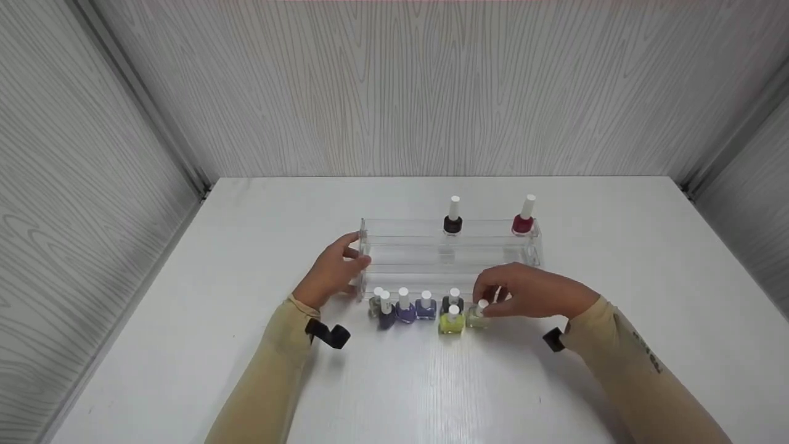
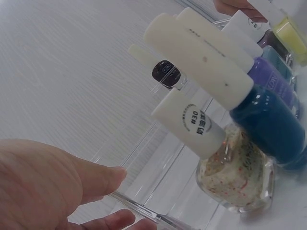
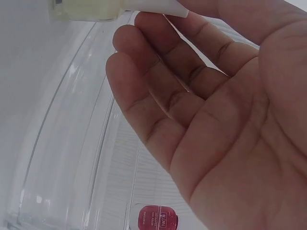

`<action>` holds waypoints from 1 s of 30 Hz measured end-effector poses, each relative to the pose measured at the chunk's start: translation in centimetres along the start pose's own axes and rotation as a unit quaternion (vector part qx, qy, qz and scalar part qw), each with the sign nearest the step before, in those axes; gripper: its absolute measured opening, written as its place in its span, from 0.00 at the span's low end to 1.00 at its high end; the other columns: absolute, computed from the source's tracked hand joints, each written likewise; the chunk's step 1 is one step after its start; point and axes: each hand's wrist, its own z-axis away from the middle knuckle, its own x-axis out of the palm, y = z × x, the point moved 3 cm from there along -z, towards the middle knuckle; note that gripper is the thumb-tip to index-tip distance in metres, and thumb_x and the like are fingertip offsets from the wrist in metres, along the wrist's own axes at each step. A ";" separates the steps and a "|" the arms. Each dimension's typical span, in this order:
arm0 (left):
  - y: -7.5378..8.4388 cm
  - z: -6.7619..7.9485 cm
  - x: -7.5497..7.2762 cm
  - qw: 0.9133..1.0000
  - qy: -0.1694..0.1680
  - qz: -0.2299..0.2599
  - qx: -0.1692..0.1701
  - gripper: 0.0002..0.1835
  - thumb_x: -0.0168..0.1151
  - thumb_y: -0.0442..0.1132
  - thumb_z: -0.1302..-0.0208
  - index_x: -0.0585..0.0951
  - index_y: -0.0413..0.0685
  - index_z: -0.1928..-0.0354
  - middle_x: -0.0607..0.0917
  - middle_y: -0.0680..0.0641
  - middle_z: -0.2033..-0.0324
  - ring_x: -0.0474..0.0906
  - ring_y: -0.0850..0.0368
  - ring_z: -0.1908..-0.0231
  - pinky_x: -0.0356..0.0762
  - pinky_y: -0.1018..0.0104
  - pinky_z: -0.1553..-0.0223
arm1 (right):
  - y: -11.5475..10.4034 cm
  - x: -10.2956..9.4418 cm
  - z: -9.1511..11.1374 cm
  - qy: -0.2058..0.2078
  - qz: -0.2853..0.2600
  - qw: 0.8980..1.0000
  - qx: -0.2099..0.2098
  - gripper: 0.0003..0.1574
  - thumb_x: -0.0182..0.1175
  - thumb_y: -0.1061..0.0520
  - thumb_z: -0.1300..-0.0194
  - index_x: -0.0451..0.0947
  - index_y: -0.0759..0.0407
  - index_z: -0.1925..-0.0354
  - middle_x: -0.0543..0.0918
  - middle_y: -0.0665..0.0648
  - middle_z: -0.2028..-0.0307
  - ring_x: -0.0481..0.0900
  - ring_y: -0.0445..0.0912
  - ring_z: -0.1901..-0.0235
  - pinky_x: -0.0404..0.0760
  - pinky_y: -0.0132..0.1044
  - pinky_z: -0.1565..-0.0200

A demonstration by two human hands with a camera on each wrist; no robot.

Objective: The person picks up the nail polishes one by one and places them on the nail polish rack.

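A clear tiered acrylic nail polish rack (image 1: pixel 444 268) stands on the table. My left hand (image 1: pixel 333 271) grips its left end panel, thumb on the near side and fingers around the edge. In the left wrist view, the thumb (image 2: pixel 103 179) and fingertips lie about that panel. My right hand (image 1: pixel 530 290) pinches the white cap of a pale nail polish bottle (image 1: pixel 476 320) in front of the rack. That bottle's pale yellowish body (image 3: pixel 91 9) shows at the top of the right wrist view. Beside it stands a yellow nail polish bottle (image 1: pixel 452 325).
Several more bottles line the rack's front, including a purple one (image 1: pixel 405 313), a dark blue one (image 2: pixel 271 124) and a glittery one (image 2: pixel 235 172). On the top tier stand a black bottle (image 1: pixel 453 225) and a red bottle (image 1: pixel 523 224). Wood-grain panels (image 1: pixel 400 86) enclose the table.
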 end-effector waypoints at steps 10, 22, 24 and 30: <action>-0.2 -0.2 -0.1 1.000 0.004 -0.005 0.003 0.36 0.60 0.40 0.23 0.58 0.52 0.19 0.73 0.35 0.37 0.78 0.37 0.43 0.89 0.54 0.58 | 0.8 0.8 -0.3 -0.021 -0.014 0.999 0.042 0.11 0.65 0.64 0.33 0.82 0.53 0.54 0.84 0.46 0.57 0.84 0.42 0.56 0.85 0.37 0.52; 0.1 0.1 -0.1 1.000 0.004 -0.008 0.001 0.37 0.60 0.41 0.23 0.57 0.53 0.18 0.71 0.35 0.35 0.77 0.36 0.41 0.89 0.53 0.56 | 0.9 1.0 -0.1 -0.038 0.017 0.998 0.046 0.15 0.62 0.67 0.34 0.81 0.52 0.52 0.85 0.45 0.57 0.84 0.41 0.54 0.84 0.38 0.52; 0.2 0.2 -0.1 1.000 0.005 -0.011 -0.002 0.37 0.60 0.42 0.23 0.57 0.53 0.18 0.71 0.36 0.35 0.76 0.36 0.40 0.89 0.53 0.55 | 1.0 1.0 -0.1 -0.040 0.021 0.998 0.046 0.15 0.62 0.67 0.34 0.82 0.52 0.52 0.84 0.44 0.57 0.84 0.42 0.54 0.84 0.38 0.51; 0.2 0.3 0.0 1.000 0.006 -0.013 -0.003 0.37 0.60 0.41 0.23 0.58 0.53 0.19 0.72 0.36 0.36 0.77 0.36 0.41 0.89 0.54 0.56 | 1.1 0.9 0.1 -0.046 0.021 0.997 0.060 0.14 0.64 0.66 0.33 0.81 0.51 0.53 0.84 0.43 0.57 0.83 0.42 0.54 0.84 0.38 0.51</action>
